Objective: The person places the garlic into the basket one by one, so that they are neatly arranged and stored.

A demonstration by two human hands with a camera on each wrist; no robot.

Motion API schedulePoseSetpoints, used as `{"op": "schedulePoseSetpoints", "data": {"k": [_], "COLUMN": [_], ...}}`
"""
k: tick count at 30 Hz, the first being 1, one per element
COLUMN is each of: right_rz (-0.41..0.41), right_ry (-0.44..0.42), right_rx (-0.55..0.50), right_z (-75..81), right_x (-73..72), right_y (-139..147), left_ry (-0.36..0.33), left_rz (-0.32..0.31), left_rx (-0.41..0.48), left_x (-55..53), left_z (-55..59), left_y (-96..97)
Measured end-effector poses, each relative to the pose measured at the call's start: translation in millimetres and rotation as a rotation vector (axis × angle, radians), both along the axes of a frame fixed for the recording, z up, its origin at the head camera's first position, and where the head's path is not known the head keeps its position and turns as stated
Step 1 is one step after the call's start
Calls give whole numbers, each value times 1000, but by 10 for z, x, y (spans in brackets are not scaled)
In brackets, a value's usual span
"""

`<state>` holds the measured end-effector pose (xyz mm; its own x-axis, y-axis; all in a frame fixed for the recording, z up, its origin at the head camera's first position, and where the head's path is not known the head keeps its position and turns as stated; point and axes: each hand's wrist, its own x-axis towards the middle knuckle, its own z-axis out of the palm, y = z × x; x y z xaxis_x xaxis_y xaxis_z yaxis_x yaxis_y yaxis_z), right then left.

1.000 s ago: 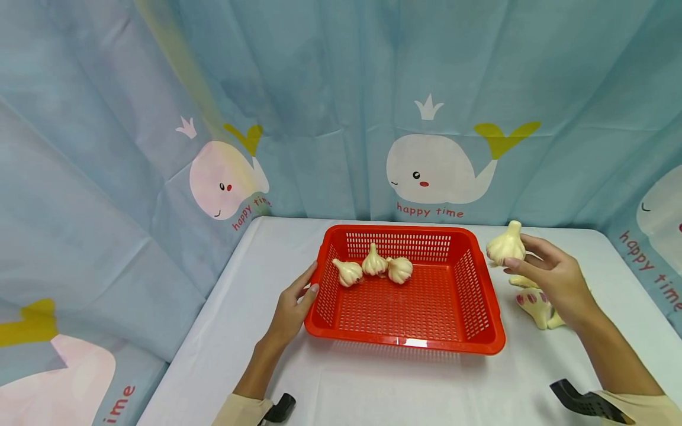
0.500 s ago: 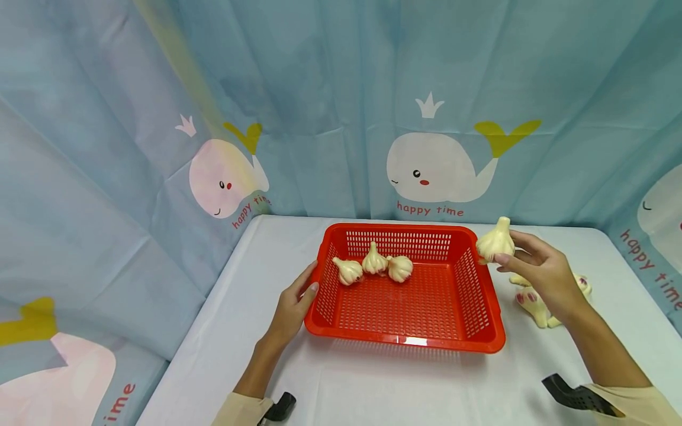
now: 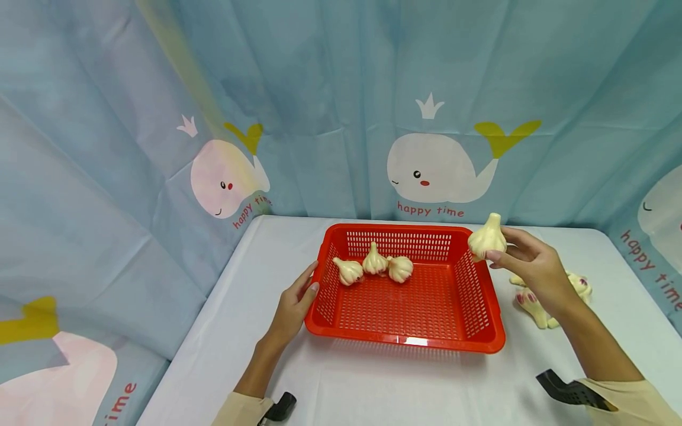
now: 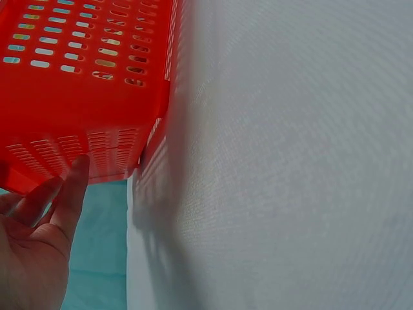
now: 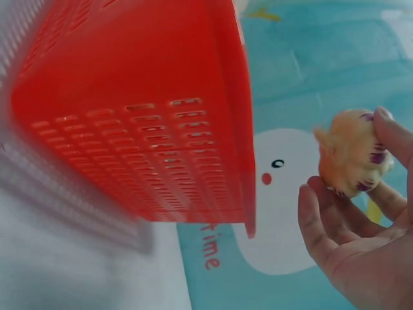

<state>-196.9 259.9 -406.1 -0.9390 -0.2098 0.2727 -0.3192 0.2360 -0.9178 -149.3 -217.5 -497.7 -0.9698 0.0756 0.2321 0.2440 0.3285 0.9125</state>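
Observation:
A red plastic basket [image 3: 405,307] with slotted walls stands mid-table, holding three garlic bulbs [image 3: 399,269] near its back left. My left hand [image 3: 290,310] grips the basket's left rim, thumb near the top edge and fingers along the outer side. In the left wrist view the left hand [image 4: 39,239] shows at the basket's end wall. My right hand [image 3: 535,269] pinches another garlic bulb [image 3: 487,238], stem up, raised over the basket's back right corner. The right wrist view shows that bulb's purple-streaked underside [image 5: 361,155] between thumb and fingers, beside the basket wall.
More garlic bulbs [image 3: 533,306] lie on the white table [image 3: 373,390] right of the basket, partly hidden by the right forearm. A blue curtain [image 3: 330,165] with whale prints hangs behind and to the sides.
My right hand has moved left with the garlic bulb, from beside the basket to over its back right corner. The left hand and basket have stayed in place.

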Motion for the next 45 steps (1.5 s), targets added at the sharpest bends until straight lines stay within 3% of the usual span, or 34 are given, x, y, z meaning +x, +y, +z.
{"op": "schedulePoseSetpoints", "data": {"k": [8, 20, 35, 45], "right_rz": [7, -24, -22, -4], "right_ry": [22, -12, -80, -88], "right_rx": [33, 100, 55, 69], "right_z": [86, 225, 395, 446], "right_x": [-32, -91, -154, -277], "right_y": [-59, -142, -291, -428], "left_ry": [2, -19, -24, -14], "left_rz": [2, -1, -5, -13], "left_rx": [3, 25, 23, 31], "left_x": [5, -4, -7, -12], "left_z": [19, 19, 2, -11], "left_y": [2, 4, -5, -7]}}
